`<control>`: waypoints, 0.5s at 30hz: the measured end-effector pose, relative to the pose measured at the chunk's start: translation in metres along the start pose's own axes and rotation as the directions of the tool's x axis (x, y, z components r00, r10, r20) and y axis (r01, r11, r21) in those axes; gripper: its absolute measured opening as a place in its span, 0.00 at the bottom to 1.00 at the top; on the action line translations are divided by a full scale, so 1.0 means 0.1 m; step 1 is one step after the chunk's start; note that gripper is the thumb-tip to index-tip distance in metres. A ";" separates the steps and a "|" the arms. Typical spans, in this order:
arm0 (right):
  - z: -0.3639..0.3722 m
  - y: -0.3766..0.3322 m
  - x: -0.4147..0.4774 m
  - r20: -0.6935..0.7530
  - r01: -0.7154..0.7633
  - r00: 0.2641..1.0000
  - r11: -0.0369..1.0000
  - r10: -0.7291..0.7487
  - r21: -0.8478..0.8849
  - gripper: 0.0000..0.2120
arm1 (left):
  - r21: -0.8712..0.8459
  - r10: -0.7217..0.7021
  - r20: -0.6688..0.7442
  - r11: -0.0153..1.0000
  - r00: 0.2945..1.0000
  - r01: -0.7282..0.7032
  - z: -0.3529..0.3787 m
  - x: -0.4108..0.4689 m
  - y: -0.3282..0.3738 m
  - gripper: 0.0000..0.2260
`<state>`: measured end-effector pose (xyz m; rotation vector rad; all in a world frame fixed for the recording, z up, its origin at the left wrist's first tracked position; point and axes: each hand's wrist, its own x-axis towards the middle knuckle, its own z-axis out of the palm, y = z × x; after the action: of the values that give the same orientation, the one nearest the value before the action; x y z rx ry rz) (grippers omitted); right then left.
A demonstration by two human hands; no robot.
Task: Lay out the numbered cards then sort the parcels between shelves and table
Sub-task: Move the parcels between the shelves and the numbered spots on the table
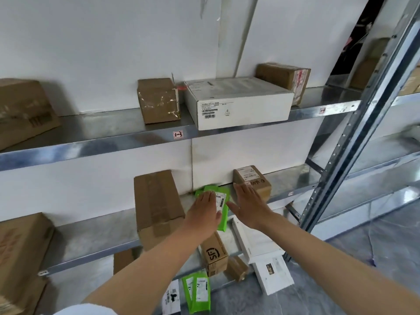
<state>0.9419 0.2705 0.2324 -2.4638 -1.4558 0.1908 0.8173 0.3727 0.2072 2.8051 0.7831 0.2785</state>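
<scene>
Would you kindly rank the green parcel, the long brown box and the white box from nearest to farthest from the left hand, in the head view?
1. green parcel: under the left hand, on the middle shelf.
2. long brown box: just left, same shelf.
3. white box: on the upper shelf.

We're in a parcel storeroom: steel shelves w/ a numbered tag above the left grip, taped carton just left of it, barcoded green courier bag under it, SF-marked box below.

Green mailer, white label
</scene>
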 end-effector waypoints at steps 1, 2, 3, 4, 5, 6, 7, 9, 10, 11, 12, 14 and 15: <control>0.02 0.03 0.06 0.017 -0.008 1.000 1.000 0.008 -0.009 0.31 | 0.006 -0.007 0.006 1.000 1.000 0.007 0.02 0.06 -0.02 0.27; 0.03 0.07 0.14 0.036 -0.012 0.999 1.000 0.013 -0.015 0.31 | -0.004 -0.023 0.006 1.000 1.000 0.023 0.04 0.14 -0.02 0.26; 0.05 0.12 0.22 0.054 -0.023 0.998 1.000 0.023 -0.011 0.31 | -0.019 -0.046 0.011 0.999 0.999 0.046 0.07 0.20 -0.02 0.26; 0.07 0.17 0.29 0.070 -0.038 0.997 0.999 0.038 -0.003 0.31 | -0.035 -0.072 0.020 0.997 0.997 0.072 0.08 0.26 -0.02 0.25; 0.10 0.22 0.36 0.084 -0.046 0.995 0.999 0.047 -0.005 0.30 | -0.048 -0.096 0.027 0.994 0.995 0.097 0.10 0.32 -0.02 0.24; 0.12 0.26 0.43 0.102 -0.046 0.994 0.999 0.047 -0.007 0.29 | -0.058 -0.124 0.036 0.990 0.992 0.126 0.11 0.37 -0.02 0.23; 0.15 0.30 0.49 0.127 -0.043 0.991 0.999 0.043 0.000 0.28 | -0.071 -0.167 0.048 0.983 0.985 0.171 0.15 0.42 -0.03 0.22; 0.21 0.37 0.61 0.181 -0.039 0.983 0.999 0.038 0.001 0.27 | -0.090 -0.242 0.072 0.965 0.968 0.248 0.22 0.52 -0.03 0.20; 0.24 0.39 0.67 0.203 -0.034 0.979 0.999 0.033 0.003 0.28 | -0.085 -0.263 0.089 0.959 0.961 0.270 0.26 0.56 -0.04 0.20; 0.28 0.41 0.72 0.215 -0.032 0.976 0.999 0.028 0.016 0.27 | -0.080 -0.279 0.107 0.954 0.954 0.288 0.31 0.60 -0.05 0.20; 0.32 0.44 0.79 0.224 -0.031 0.974 0.999 0.023 0.032 0.27 | -0.081 -0.299 0.121 0.947 0.946 0.310 0.36 0.66 -0.05 0.20; 0.44 0.51 0.91 0.248 -0.019 0.969 0.999 0.008 0.043 0.27 | -0.097 -0.345 0.136 0.928 0.929 0.359 0.46 0.77 -0.05 0.20; 0.50 0.54 0.96 0.257 -0.012 0.966 0.999 0.000 0.044 0.26 | -0.105 -0.367 0.140 0.918 0.920 0.382 0.50 0.82 -0.06 0.20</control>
<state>1.0214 0.3384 0.1708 -2.4798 -1.5240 0.5578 0.8950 0.4128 0.1683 2.4561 1.2019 0.0930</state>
